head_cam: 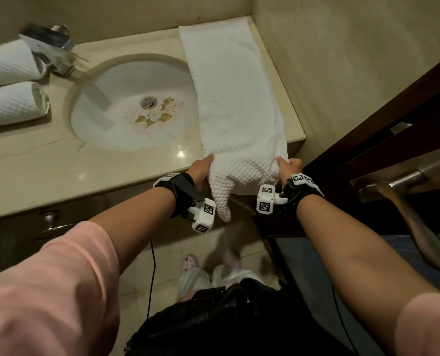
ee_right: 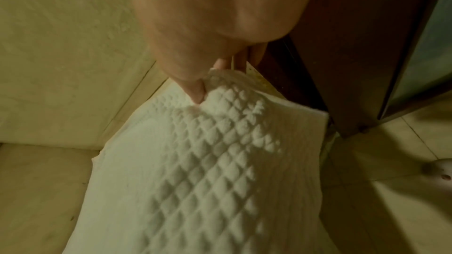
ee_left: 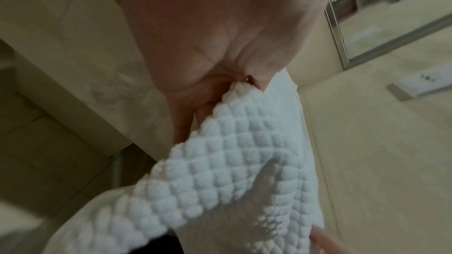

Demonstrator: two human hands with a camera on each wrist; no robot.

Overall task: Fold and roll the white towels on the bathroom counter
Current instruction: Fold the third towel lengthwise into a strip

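A long white waffle-textured towel [head_cam: 235,98] lies folded lengthwise on the beige counter [head_cam: 85,170], right of the sink, reaching to the back wall. Its near end hangs over the counter's front edge. My left hand [head_cam: 201,170] grips the near left corner, thumb on top. My right hand [head_cam: 288,167] pinches the near right corner. The left wrist view has the left hand [ee_left: 220,84] with towel [ee_left: 220,171] bunched under the thumb. The right wrist view has the right hand [ee_right: 203,80] pinching the towel [ee_right: 208,161], which stretches away to the wall.
Two rolled white towels [head_cam: 10,83] lie on the counter at far left beside a chrome tap [head_cam: 51,50]. The oval sink [head_cam: 134,101] has brown stains near its drain. A dark wooden door [head_cam: 393,140] with a metal handle stands close on the right.
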